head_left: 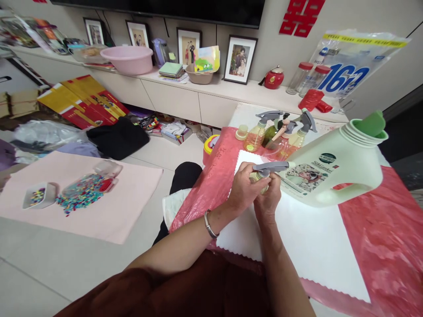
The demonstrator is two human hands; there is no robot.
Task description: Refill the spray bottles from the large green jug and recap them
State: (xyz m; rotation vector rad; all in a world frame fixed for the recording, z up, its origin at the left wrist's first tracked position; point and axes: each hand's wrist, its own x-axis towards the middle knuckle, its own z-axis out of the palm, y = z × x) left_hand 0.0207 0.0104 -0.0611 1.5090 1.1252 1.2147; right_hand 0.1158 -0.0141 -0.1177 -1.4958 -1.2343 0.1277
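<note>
A spray bottle with a grey trigger head (271, 166) is between my two hands, over the white mat (310, 246). My left hand (243, 187), the one with a silver bangle at its wrist, is closed around the neck just below the head. Lower down and to the right, my right hand (268, 200) wraps the bottle's body, most of which the fingers hide. Just right of my hands, a large pale green jug (343, 158) leans at a tilt with a green scoop (372, 123) in its mouth. Several other spray bottles (256, 134) stand behind.
Red plastic sheeting (383, 220) covers the table around the mat. A small lidded jar (242, 132) stands at its back left. On the floor, a pink cloth (132, 198) bears scattered colourful pieces (81, 193) and a white dish (49, 196). A long cabinet (172, 94) runs along the wall.
</note>
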